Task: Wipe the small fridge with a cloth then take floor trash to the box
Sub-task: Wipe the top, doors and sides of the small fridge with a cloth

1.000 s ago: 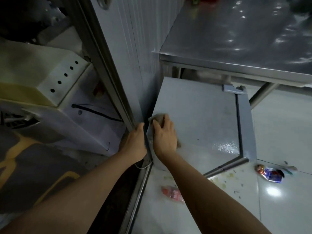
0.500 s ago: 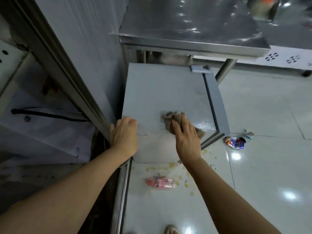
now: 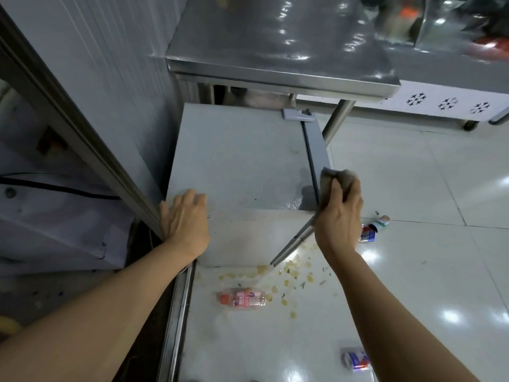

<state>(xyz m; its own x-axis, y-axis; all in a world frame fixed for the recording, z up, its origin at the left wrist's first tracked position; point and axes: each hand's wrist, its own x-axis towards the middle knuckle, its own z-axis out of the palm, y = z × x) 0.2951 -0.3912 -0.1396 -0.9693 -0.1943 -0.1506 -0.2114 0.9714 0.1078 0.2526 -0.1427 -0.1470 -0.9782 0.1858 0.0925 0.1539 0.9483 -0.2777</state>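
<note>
The cloth [image 3: 337, 180] is bunched in the right hand [image 3: 338, 216] at the fridge [image 3: 237, 161] edge — wiping seems underway. The left hand [image 3: 187, 216] is laid flat, holding nothing. Floor trash — a bottle [image 3: 242, 297] and wrappers [image 3: 369, 232] — is untouched.

Dim, cool light from overhead lamps, which glare as white spots on the glossy floor [image 3: 413, 188] and streak the steel worktop [image 3: 275, 37]. Upper right corner is blurred; straight edges bow toward the frame's sides; left side lies in shadow
</note>
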